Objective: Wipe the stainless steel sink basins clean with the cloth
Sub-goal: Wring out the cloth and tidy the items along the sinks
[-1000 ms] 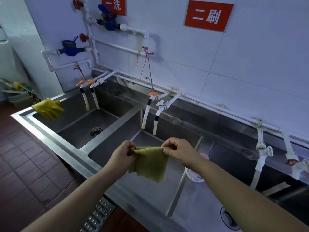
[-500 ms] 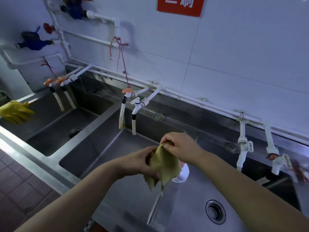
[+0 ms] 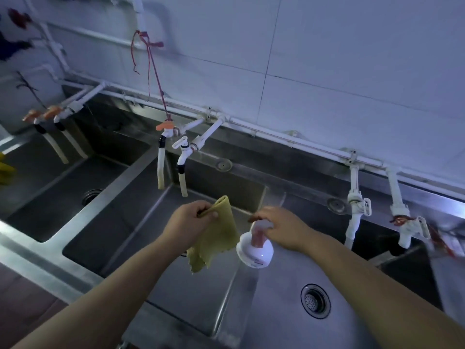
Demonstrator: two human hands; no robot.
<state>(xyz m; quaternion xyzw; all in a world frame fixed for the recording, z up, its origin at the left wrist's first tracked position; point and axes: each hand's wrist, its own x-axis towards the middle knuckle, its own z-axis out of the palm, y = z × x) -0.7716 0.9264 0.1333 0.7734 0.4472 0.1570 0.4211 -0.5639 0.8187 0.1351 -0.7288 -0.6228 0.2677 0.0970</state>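
progress: wiping does not appear to have begun; the cloth [image 3: 216,235] hangs in the air at the centre of the frame, touching no steel, and the basins [image 3: 100,217] look dull and streaked.
still to do: by this view, all the basins remain to be wiped, from far left to lower right.
left hand [image 3: 187,222]: centre of the frame, fingers curled, thumb and fingers pinching the cloth at its upper fold.
right hand [image 3: 281,229]: just right of centre, fingers loosely bent over the pink pump top of a white bottle [image 3: 255,249]; whether it presses or merely touches the pump is unclear.
cloth: yellow-green, thin and limp, folded at the top, with a wavy lower edge.
bottle: squat, rounded, glossy white plastic, standing on the divider between two basins.
sink: brushed stainless steel, rectangular wells with rounded corners; a round perforated drain [image 3: 315,301] sits lower right.
taps: white plastic pipes [image 3: 289,141] along the tiled wall, pale hose ends [image 3: 161,170] hanging over the wells.
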